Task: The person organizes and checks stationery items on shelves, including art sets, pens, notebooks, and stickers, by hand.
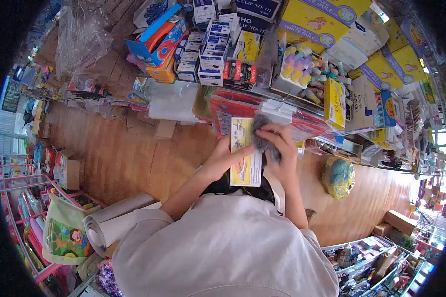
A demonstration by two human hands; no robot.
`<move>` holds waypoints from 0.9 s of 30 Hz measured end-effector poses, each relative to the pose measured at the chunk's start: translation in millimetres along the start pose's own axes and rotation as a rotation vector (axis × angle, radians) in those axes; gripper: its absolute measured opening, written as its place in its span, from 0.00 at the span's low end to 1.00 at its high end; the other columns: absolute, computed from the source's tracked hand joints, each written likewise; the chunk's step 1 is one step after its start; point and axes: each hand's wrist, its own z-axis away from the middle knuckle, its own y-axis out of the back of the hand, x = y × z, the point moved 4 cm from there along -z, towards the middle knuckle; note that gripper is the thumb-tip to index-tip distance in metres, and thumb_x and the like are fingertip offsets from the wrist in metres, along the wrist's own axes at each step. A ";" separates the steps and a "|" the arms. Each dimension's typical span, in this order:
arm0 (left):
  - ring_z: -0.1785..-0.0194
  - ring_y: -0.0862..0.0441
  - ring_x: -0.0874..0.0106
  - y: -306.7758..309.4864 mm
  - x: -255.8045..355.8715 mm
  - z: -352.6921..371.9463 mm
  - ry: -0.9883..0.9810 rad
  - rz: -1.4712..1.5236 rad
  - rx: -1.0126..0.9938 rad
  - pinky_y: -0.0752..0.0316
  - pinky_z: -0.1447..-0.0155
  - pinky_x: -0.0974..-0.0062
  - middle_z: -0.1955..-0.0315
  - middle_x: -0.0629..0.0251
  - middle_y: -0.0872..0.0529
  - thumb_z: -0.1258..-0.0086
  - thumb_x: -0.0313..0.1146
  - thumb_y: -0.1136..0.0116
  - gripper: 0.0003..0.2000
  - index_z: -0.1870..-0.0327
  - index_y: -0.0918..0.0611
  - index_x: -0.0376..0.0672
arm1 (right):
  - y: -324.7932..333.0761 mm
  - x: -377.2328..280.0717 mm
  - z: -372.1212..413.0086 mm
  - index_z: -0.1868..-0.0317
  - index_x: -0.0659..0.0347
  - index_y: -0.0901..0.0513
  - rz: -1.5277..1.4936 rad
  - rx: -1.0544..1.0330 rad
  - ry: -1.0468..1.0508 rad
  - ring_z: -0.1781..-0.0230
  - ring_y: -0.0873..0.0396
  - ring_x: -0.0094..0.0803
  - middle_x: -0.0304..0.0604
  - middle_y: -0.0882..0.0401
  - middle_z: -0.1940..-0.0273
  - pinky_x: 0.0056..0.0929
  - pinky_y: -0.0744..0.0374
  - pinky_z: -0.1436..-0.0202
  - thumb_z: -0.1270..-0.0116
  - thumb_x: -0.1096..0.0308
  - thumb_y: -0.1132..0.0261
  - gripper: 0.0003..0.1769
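A long yellow and white cardboard box stands lengthwise before my chest. My left hand is closed around it from the left, with the thumb across its front. In my right hand is a crumpled dark grey cloth, bunched under the curled fingers. The cloth lies against the right edge of the box. Just beyond both hands, flat red packs in clear wrapping lie along the shelf's front edge.
Small blue and white boxes, a red and black box and a tray of colourful pens crowd the shelf ahead. A yellow plastic bag sits on the wooden floor at right. Rolled sheets are at lower left.
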 end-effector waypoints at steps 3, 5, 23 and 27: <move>0.50 0.21 0.76 -7.8 2.3 -0.5 0.057 0.301 0.018 0.24 0.47 0.75 0.51 0.66 0.20 0.28 0.51 0.51 0.26 0.39 0.30 0.39 | 4.2 -5.7 4.1 0.54 0.60 0.17 0.056 -0.007 0.023 0.52 0.24 0.46 0.45 0.22 0.51 0.37 0.24 0.47 0.60 0.74 0.37 0.26; 0.47 0.21 0.72 -11.2 -2.2 -5.7 0.109 0.598 0.057 0.25 0.43 0.70 0.48 0.62 0.21 0.29 0.63 0.64 0.34 0.38 0.30 0.40 | -2.5 -21.9 19.1 0.54 0.60 0.17 0.037 -0.146 0.106 0.53 0.24 0.45 0.45 0.22 0.52 0.38 0.25 0.49 0.61 0.74 0.36 0.26; 0.35 0.31 0.65 -24.3 13.2 -11.3 0.009 0.463 -0.146 0.38 0.31 0.65 0.36 0.56 0.30 0.24 0.58 0.72 0.32 0.30 0.39 0.40 | -27.7 -43.4 20.9 0.60 0.60 0.22 0.046 -0.267 0.271 0.56 0.28 0.42 0.46 0.28 0.57 0.41 0.33 0.48 0.53 0.64 0.32 0.18; 0.36 0.30 0.72 -30.1 0.1 -4.6 0.037 0.511 0.008 0.36 0.33 0.68 0.39 0.63 0.27 0.25 0.59 0.68 0.32 0.33 0.35 0.42 | -24.3 -28.6 -11.5 0.60 0.62 0.23 0.095 -0.124 0.182 0.54 0.30 0.44 0.47 0.29 0.56 0.43 0.33 0.50 0.52 0.67 0.34 0.17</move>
